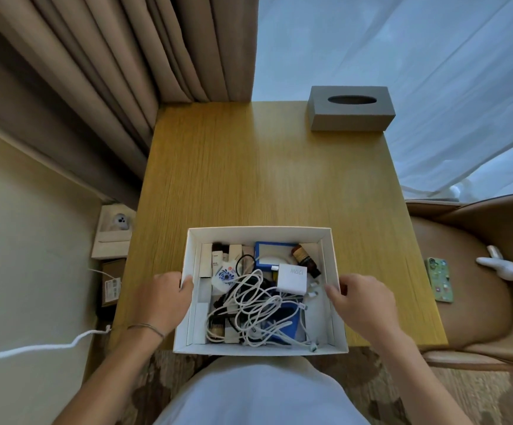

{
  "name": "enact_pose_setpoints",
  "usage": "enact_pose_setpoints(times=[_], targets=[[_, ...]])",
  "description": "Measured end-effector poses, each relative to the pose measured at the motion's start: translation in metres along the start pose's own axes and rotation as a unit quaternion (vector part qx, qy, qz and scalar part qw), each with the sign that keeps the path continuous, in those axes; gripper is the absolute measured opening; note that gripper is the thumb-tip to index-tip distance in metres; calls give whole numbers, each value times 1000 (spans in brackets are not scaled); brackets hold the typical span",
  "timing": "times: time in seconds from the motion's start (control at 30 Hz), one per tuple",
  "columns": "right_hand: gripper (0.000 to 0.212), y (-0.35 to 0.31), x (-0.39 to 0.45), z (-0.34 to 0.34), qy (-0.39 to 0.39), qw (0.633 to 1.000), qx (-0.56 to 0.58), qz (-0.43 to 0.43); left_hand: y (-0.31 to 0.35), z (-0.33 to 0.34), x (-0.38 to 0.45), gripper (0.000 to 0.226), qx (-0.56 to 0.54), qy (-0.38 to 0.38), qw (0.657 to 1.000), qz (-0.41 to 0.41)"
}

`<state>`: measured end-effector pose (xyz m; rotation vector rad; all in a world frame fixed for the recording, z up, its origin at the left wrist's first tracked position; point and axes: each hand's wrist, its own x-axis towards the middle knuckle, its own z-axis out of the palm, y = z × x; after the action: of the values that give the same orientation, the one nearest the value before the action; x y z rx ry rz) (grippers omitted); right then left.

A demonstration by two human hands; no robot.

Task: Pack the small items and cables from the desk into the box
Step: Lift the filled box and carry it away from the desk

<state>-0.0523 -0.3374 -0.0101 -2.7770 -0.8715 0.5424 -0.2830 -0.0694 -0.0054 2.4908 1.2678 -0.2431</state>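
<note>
A white cardboard box (258,232) sits at the near edge of the wooden desk (267,173). Inside lie tangled white cables (258,305), a white 120W charger (292,279), a blue case (272,251), a brown bottle (305,260) and several small white packets (210,259). My left hand (164,297) grips the box's left wall, thumb over the rim. On the right wall my right hand (362,299) holds the rim with fingers curled over it.
A grey tissue box (350,108) stands at the desk's far right corner. A tan chair (475,283) to the right carries a phone (439,279) and a white gadget (498,268). Boxes and a white cord (34,348) lie on the floor at left.
</note>
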Motion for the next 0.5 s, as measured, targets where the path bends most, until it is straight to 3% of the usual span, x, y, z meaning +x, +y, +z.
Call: enact_pose_setpoints(times=[0.23,0.5], targets=[[47,5,6,2,-9,1000,7,2,13,-5,3,52,-20,29,999,-5],[48,14,2,-6,22,996,53,69,38,-24,29,50,-45,47,995,75]])
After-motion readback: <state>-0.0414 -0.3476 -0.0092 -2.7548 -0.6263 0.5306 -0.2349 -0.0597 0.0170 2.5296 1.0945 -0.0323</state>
